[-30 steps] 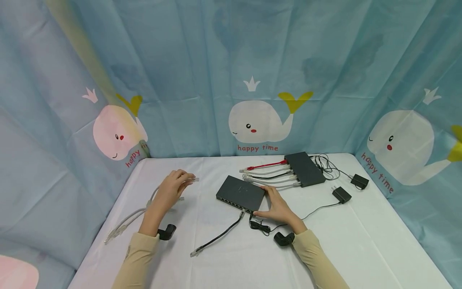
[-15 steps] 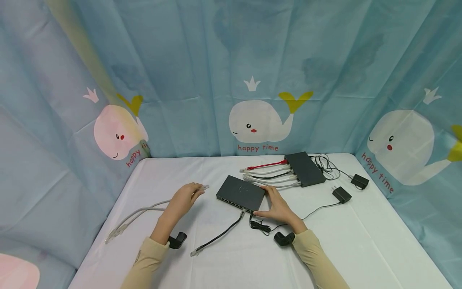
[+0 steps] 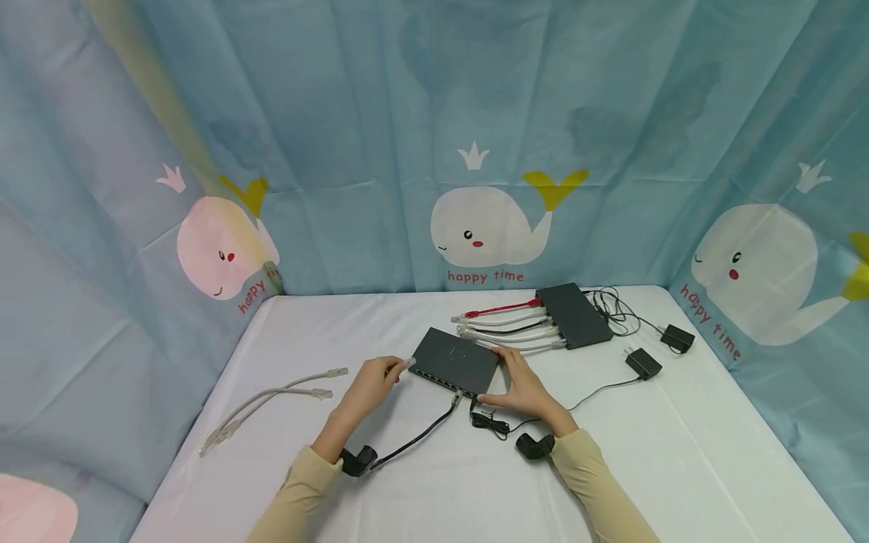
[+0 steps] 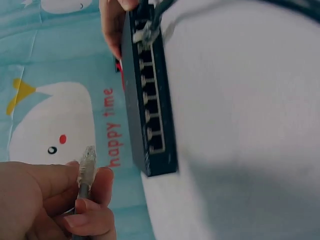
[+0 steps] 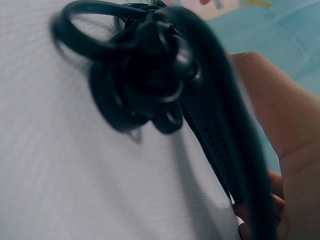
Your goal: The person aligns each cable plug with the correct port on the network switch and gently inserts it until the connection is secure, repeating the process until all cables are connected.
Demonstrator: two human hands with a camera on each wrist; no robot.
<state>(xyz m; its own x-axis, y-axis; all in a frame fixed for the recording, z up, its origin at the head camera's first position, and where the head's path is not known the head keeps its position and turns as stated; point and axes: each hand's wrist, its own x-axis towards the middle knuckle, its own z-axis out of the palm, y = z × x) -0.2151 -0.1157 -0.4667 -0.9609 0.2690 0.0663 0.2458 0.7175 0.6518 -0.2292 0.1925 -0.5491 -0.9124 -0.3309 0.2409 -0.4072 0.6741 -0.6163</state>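
A black network switch [image 3: 453,362] lies flat near the middle of the table, its row of ports toward the near left. My right hand [image 3: 526,392] grips its right end, thumb at the front edge and fingers behind. My left hand [image 3: 370,388] pinches a grey network cable by its clear plug [image 4: 87,167], just off the switch's left corner. The plug points toward the switch but appears apart from the ports; the rest of that cable is mostly hidden. A short black network cable [image 3: 417,437] is plugged in near the right end of the port row.
Several grey network cables [image 3: 271,392] lie at the left. Behind, a second switch [image 3: 575,317] has red, white, black and grey cables attached. Two power adapters [image 3: 643,365] rest at the right. A bundled black power cord [image 3: 490,424] lies before my right hand.
My left hand has moved right and toward me with the held plug, from left of the switch to its left corner. My right hand and the switch have stayed in place.
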